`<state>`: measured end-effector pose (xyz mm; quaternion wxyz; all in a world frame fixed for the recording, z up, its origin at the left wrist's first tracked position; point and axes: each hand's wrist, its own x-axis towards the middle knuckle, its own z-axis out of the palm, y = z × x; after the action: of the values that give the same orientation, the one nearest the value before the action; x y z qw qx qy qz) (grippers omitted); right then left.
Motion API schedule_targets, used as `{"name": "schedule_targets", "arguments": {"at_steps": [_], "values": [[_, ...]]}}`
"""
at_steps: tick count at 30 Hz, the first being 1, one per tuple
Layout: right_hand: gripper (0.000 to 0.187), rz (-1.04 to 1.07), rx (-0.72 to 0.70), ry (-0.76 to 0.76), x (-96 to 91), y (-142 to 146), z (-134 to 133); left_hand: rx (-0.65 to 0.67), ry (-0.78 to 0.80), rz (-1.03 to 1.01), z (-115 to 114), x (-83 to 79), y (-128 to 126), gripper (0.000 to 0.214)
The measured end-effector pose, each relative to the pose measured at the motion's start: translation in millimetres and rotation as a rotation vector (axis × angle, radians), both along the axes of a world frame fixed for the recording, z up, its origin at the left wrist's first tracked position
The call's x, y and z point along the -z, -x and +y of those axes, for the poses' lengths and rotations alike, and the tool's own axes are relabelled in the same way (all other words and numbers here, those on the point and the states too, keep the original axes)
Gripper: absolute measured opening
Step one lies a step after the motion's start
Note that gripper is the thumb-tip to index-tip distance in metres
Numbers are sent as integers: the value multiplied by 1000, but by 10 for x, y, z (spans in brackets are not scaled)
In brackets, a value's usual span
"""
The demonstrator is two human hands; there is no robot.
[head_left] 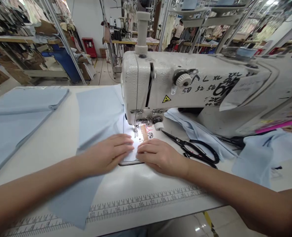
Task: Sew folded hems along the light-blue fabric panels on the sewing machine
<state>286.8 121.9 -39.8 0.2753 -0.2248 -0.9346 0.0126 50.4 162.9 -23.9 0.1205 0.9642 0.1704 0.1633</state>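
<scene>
My left hand [110, 153] lies palm down on a light blue fabric panel [98, 107], its fingers stretched toward the presser foot [136, 131]. On the other side, my right hand [162, 156] has its fingertips and thumb close together at the fabric's right edge. Both hands are just in front of the lit needle area of a white sewing machine [197, 75]. The fabric runs under the foot, and a long part of it drapes below my left forearm. The thumb of my right hand is partly hidden.
Black-handled scissors [200, 153] lie right of my right hand. Folded blue fabric [24, 112] rests at the left, and more blue pieces [266, 154] lie at the right. A ruler strip [146, 204] runs along the table's front edge. Behind are worktables and a red stool [89, 47].
</scene>
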Motion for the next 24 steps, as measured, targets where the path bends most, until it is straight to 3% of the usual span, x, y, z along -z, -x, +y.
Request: {"name": "schedule_targets", "arguments": {"at_steps": [2, 5, 12, 16, 21, 24], "values": [[21, 6, 10, 21, 4, -11, -11, -40, 90, -73, -167, 12, -32, 24], [18, 39, 30, 98, -3, -43, -38, -50, 73, -101, -287, 39, -44, 19], [17, 137, 103, 146, -66, -127, -90, -11, -20, -101, -240, 47, -14, 19], [19, 90, 103, 124, -58, -121, -96, -23, -91, -69, -253, 50, -49, 18], [23, 30, 116, 116, -63, -127, -102, -35, -300, -38, -271, 48, -131, 23], [22, 16, 101, 104, -74, -133, -102, -53, -316, -51, -273, 44, -150, 22]]}}
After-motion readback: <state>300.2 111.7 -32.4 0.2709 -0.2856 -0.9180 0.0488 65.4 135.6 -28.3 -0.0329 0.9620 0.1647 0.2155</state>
